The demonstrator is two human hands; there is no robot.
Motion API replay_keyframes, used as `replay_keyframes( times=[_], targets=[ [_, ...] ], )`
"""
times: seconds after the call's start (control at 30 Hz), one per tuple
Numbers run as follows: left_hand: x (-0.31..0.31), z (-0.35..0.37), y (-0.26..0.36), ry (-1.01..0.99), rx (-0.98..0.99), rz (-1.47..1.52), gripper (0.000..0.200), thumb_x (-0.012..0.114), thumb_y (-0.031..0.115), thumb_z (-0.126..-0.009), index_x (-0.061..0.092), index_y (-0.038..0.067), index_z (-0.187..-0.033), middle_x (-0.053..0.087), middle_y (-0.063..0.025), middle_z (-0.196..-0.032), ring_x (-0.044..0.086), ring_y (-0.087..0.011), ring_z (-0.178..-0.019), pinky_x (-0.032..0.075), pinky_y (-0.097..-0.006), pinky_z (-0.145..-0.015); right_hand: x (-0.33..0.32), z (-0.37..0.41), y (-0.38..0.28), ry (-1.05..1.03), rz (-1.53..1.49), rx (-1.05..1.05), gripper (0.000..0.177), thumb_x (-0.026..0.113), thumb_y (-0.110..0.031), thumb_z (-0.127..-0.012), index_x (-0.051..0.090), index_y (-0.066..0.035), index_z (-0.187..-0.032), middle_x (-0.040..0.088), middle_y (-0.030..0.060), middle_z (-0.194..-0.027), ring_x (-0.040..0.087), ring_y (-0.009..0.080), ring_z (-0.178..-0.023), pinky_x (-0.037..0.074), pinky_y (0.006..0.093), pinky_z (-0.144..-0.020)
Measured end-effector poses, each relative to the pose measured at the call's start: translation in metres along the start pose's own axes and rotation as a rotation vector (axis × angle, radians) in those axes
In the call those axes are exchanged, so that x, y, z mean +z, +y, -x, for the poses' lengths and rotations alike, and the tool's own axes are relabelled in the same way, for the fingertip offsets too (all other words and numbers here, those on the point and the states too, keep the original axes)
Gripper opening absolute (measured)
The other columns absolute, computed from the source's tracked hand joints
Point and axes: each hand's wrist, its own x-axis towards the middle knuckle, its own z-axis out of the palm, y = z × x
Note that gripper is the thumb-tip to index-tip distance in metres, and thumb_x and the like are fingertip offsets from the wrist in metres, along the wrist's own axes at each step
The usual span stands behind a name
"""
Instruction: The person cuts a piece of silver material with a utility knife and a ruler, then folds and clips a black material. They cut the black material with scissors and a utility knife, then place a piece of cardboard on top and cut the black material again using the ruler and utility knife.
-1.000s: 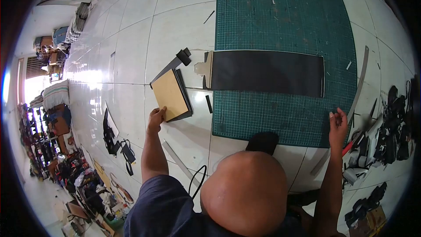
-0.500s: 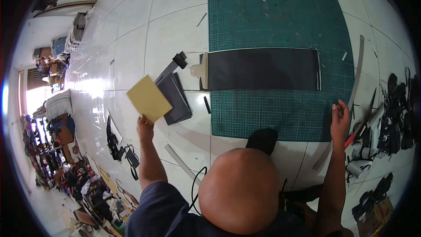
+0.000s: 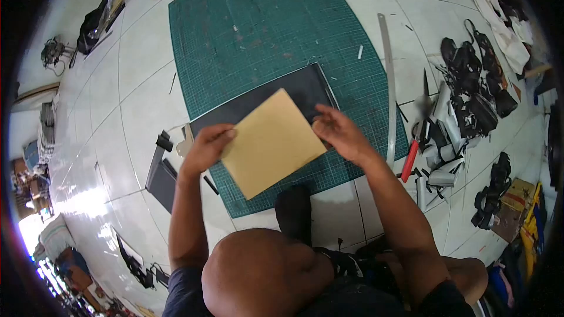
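Two hands are seen closed on one tan card (image 3: 271,141), which is held flat above the near edge of the green cutting mat (image 3: 264,23) on the tiled floor (image 3: 141,82). The left hand (image 3: 205,147) is clamped on the card's left edge, with fingers (image 3: 226,134) curled over its top face. The right hand (image 3: 341,132) is pinched on the card's right corner. A black sheet (image 3: 294,91) is laid on the mat and is partly covered by the card. A steel ruler (image 3: 388,82) is placed along the mat's right edge, with a red-handled tool (image 3: 409,161) near it. Grey boards (image 3: 160,177) are stacked on the floor left of the mat.
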Motion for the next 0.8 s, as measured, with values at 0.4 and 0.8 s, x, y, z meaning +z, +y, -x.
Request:
replay_keyframes(
  times=[0.4,0.8],
  targets=[
    [0.069,-0.043,-0.034,0.38,0.026,0.034,0.053,0.072,0.008,-0.092,0.049,-0.001,-0.139,0.07,-0.0057,-0.091,0.067,-0.0131,-0.078,0.055,-0.0291,-0.07,-0.007,-0.045,0.037,0.301,0.629,-0.132,0.026,0.074,-0.026,-0.094,0.067,-0.002,-0.104,0.068,0.0077,-0.082,0.064,0.0183,-0.07,0.051,0.0351,-0.063],
    [0.073,-0.08,-0.034,0.559,-0.063,-0.256,0.05,0.076,0.017,-0.09,0.056,0.001,-0.132,0.07,-0.0061,-0.081,0.069,-0.016,-0.076,0.055,-0.0319,-0.074,-0.012,-0.069,0.026,0.375,1.004,-0.255,0.04,0.076,-0.033,-0.09,0.062,-0.008,-0.118,0.063,0.0107,-0.1,0.067,0.0289,-0.09,0.054,0.0435,-0.077]
  ],
)
